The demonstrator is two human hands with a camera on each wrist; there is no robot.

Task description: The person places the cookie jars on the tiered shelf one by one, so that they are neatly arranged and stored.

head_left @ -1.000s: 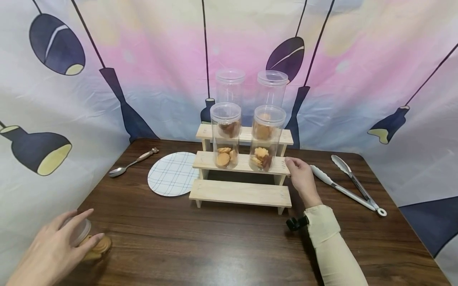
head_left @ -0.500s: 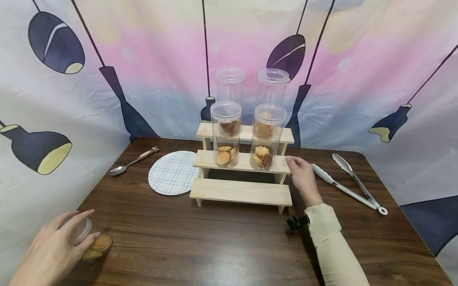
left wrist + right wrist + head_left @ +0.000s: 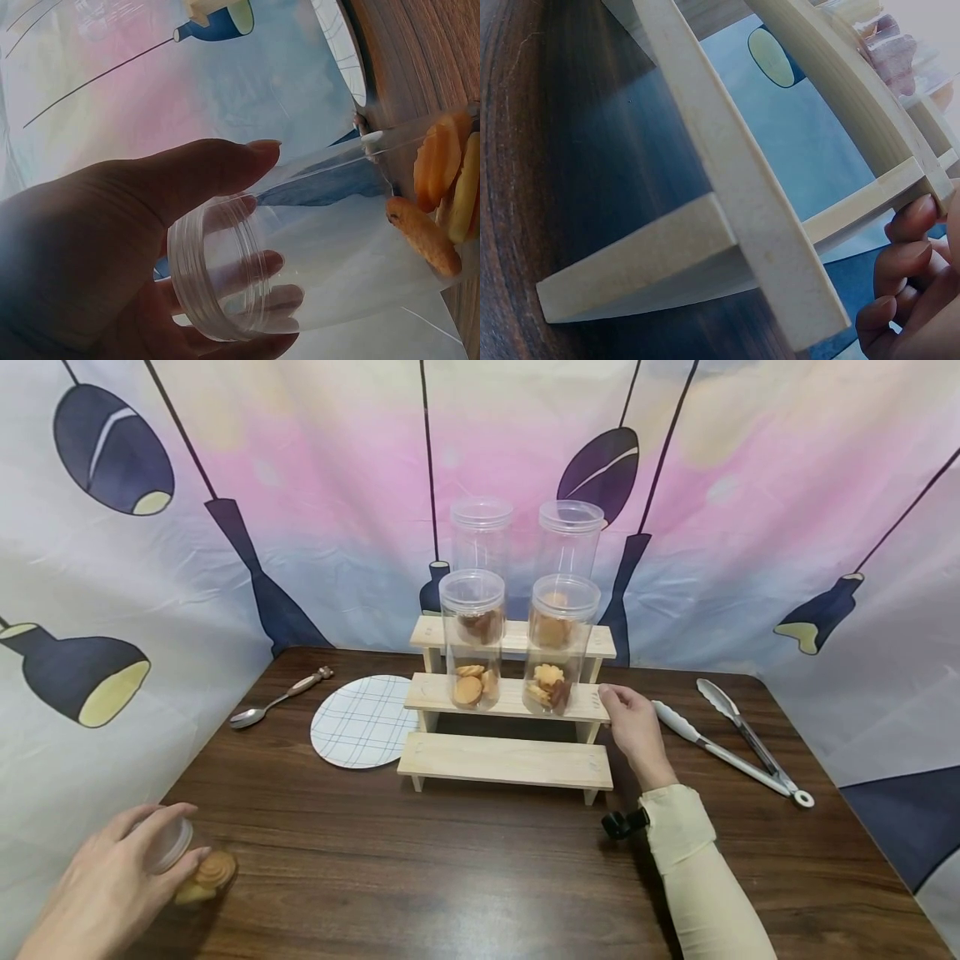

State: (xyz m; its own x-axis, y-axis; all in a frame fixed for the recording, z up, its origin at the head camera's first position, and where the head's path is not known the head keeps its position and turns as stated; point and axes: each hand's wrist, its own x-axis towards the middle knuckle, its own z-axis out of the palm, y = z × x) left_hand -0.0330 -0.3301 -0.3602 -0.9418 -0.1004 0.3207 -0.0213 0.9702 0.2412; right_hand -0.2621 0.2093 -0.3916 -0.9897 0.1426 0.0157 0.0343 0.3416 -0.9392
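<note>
At the table's near left, my left hand [image 3: 108, 877] grips a clear jar [image 3: 330, 240] around its lid end, thumb on one side and fingers on the other. Cookies [image 3: 442, 187] lie at the jar's bottom. My right hand [image 3: 636, 731] pinches the right end of the middle step of a three-tier wooden stand [image 3: 502, 762]; in the right wrist view its fingers [image 3: 913, 219] touch the wood. Two lidded jars of cookies, a left one [image 3: 472, 643] and a right one [image 3: 561, 647], stand on the middle step. Two more stand behind on the top step, partly hidden.
A round checked mat [image 3: 363, 722] lies left of the stand, its edge close to the wood. Beyond it is a spoon [image 3: 281, 697]. Open tongs [image 3: 738, 752] lie to the right of my right hand. A printed cloth [image 3: 337, 527] hangs behind the table [image 3: 420, 877].
Little differs. The head view has shifted slightly, and both hands keep their places on the jar and the stand.
</note>
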